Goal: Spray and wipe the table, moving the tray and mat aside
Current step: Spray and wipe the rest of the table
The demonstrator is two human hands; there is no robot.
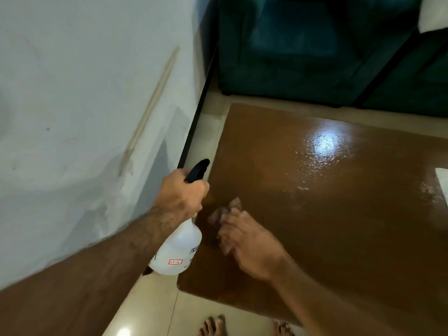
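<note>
My left hand (181, 192) grips the neck of a translucent white spray bottle (177, 251) with a black trigger head (197, 169), held just off the left edge of the table. The brown glossy table (339, 226) carries a wet sheen around a bright glare spot (323, 144). My right hand (247, 243) hovers low over the table's near-left part. It is motion-blurred, its fingers reach toward the bottle, and nothing is plainly held in them. A blurred pinkish patch (228, 209) sits just beyond the fingertips; I cannot tell what it is.
A white wall (84, 117) runs close along the left. A dark teal sofa (315, 49) stands behind the table. A white object (442, 185) is cut off at the table's right edge. My bare feet (213, 327) stand on pale floor tiles.
</note>
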